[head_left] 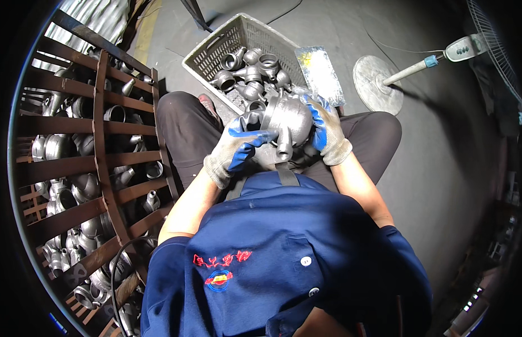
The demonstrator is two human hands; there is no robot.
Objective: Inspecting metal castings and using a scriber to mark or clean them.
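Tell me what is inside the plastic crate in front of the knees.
The grey lattice crate holds a heap of grey metal cast fittings, round with open necks. Its near end is hidden behind the gloved hands and the casting they hold.

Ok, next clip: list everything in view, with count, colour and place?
Metal casting: one, grey, held in both hands over the lap.
Plastic crate: one, pale grey, ahead, holding several grey castings.
Flat file-like tool: one, silvery, by the crate's right side.
Slatted rack: one, rusty brown, left, full of grey castings.
Standing fan: one, pale, upper right.
Left hand: blue-grey glove, on the casting.
Right hand: same glove, on the casting.
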